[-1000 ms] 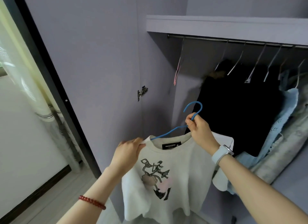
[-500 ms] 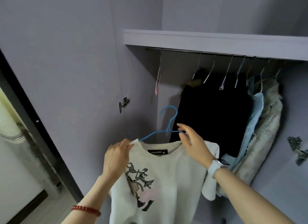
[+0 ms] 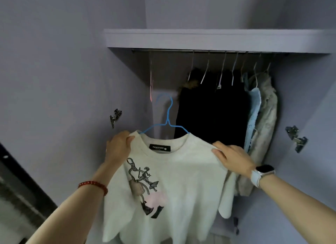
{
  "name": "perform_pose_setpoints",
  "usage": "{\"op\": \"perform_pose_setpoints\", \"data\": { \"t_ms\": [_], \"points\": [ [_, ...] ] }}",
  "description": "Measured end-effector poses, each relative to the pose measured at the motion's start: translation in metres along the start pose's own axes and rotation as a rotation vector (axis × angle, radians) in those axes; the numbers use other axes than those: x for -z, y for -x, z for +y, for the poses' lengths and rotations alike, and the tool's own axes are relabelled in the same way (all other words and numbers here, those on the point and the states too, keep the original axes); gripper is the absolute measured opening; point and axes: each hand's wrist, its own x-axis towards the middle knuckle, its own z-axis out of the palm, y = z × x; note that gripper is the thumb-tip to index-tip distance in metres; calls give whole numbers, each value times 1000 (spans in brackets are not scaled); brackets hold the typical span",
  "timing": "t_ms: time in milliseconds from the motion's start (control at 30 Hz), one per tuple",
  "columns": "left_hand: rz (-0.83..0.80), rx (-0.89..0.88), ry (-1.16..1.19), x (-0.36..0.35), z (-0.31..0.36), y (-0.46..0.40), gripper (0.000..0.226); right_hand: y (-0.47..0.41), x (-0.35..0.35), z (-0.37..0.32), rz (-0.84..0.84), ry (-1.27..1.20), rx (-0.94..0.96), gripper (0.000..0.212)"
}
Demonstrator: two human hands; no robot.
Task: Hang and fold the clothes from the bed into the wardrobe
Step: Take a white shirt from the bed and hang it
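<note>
Both hands up in front of the open wardrobe: the left hand [image 3: 119, 149] is pinched on one shoulder of the white t-shirt [image 3: 169, 185], the right hand [image 3: 234, 157] clamped on the other, grip closed both sides. That keeps it spread on the blue hanger [image 3: 168, 120], hook upright below the rail [image 3: 172, 50], where there's a gap beside the dark clothes [image 3: 209, 114].

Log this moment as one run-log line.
stage: pre-hang | left hand: grips shirt shoulder | right hand: grips other shoulder | white T-shirt: on blue hanger | rail: not hooked
</note>
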Motion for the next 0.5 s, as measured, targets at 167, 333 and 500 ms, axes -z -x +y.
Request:
{"op": "perform_pose_setpoints", "data": {
  "t_ms": [167, 333, 500],
  "points": [
    [-133, 88, 15, -15, 16, -31, 35, -4, 7, -20, 132, -36, -81, 33],
    [-200, 149, 169, -26, 29, -21, 57, -28, -21, -56, 195, -50, -317, 37],
    [-207, 197, 217, -24, 21, -34, 56, -62, -29, -91, 200, -171, -414, 38]
  ]
}}
